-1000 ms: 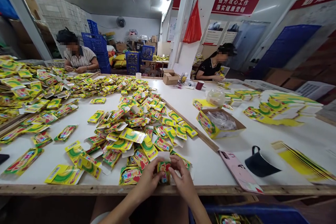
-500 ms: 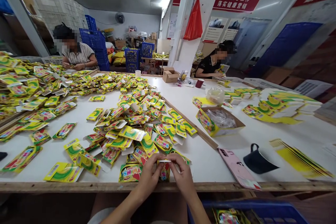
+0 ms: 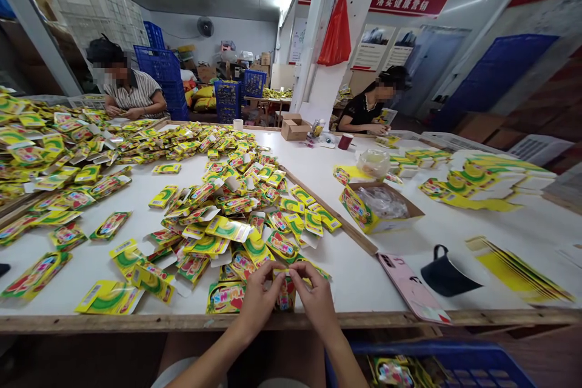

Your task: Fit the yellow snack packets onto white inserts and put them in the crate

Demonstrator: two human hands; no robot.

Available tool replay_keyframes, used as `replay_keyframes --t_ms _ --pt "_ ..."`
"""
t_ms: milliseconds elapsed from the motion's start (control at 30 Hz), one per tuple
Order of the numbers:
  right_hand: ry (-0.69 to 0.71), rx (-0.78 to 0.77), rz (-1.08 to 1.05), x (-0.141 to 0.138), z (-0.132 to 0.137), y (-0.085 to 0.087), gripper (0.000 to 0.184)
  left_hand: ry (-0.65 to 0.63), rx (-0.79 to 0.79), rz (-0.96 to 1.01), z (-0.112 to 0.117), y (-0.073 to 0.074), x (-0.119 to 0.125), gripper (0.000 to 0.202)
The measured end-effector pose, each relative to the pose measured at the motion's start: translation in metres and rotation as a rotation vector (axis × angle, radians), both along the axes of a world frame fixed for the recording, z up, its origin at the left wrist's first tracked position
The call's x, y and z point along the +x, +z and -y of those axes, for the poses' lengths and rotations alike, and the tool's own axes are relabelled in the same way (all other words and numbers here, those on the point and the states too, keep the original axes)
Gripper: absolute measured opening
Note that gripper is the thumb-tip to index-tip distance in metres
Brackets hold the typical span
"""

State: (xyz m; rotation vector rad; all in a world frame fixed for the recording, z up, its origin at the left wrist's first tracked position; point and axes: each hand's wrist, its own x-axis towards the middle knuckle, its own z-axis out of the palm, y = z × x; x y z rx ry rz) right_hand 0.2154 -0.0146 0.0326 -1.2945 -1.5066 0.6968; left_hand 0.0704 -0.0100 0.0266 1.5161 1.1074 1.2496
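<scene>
Both my hands grip one small yellow and green printed carton (image 3: 285, 294) at the near edge of the white table (image 3: 364, 279). My left hand (image 3: 258, 303) pinches its left side and top. My right hand (image 3: 315, 298) pinches its right side and top, fingers pressed together over the upper flap. A heap of several flat cartons of the same print (image 3: 236, 218) lies just beyond my hands. One flat carton (image 3: 226, 298) rests right beside my left hand.
A pink phone (image 3: 411, 291) and a dark cup (image 3: 443, 276) lie to my right, past them an open cardboard box with plastic bags (image 3: 382, 209). A blue crate (image 3: 436, 367) sits below the table edge. Two people (image 3: 127, 94) sit working at the far side.
The white top flap that stood up above the carton is now folded down under my fingertips. My hands stayed at the table edge, drawn slightly closer together.
</scene>
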Motion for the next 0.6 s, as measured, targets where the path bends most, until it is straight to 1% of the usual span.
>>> replay_keyframes --t_ms 200,300,400,467,600 --pt "0.019 0.013 -0.050 0.000 0.005 -0.006 0.021 -0.001 -0.035 0.027 0.003 -0.002 -0.004 0.022" --pt "0.017 -0.007 -0.076 -0.001 0.005 -0.007 0.023 0.003 -0.056 0.028 0.000 0.002 -0.003 0.021" --pt "0.005 -0.025 -0.077 -0.002 0.002 -0.005 0.024 -0.015 -0.058 0.010 -0.004 0.008 -0.002 0.019" --pt "0.004 -0.030 -0.076 -0.002 0.001 -0.004 0.024 -0.016 -0.047 -0.004 -0.004 0.009 -0.002 0.018" --pt "0.006 -0.010 -0.082 0.001 0.004 -0.006 0.022 -0.021 0.015 -0.028 -0.001 0.002 -0.006 0.017"
